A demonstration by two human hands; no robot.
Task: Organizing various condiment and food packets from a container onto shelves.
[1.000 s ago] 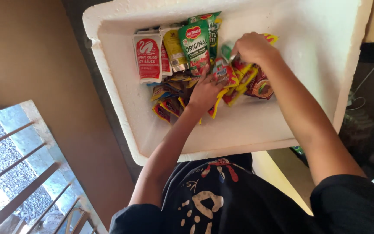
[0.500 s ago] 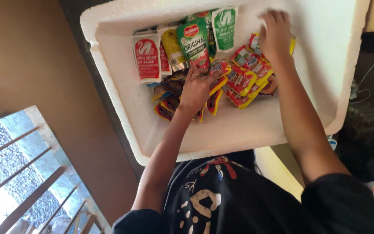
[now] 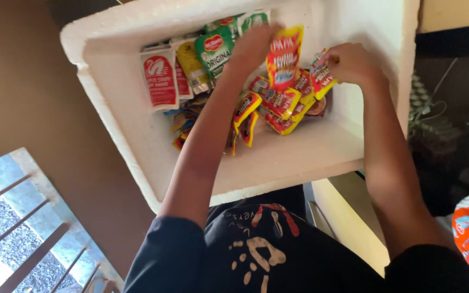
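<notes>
Sachets getting shuffled around in our foam box

Since half a second back, our left hand (image 3: 253,46) has slid from the loose pile in the middle of the white foam box (image 3: 115,125) to the back row, and a red-and-yellow sachet (image 3: 284,57) now stands up where we saw none before, so we reckon the packs are being sorted upright. That sachet sits near the box's back wall, long axis running roughly top to bottom of the view, top edge toward the far wall, tilted slightly. Left fingers look curled against it, but we can't tell if they truly pinch it. Our right hand (image 3: 354,65) has come in from the far corner and is closed on a small red sachet (image 3: 321,78), held slanted just above the red-yellow pile (image 3: 280,106).
</notes>
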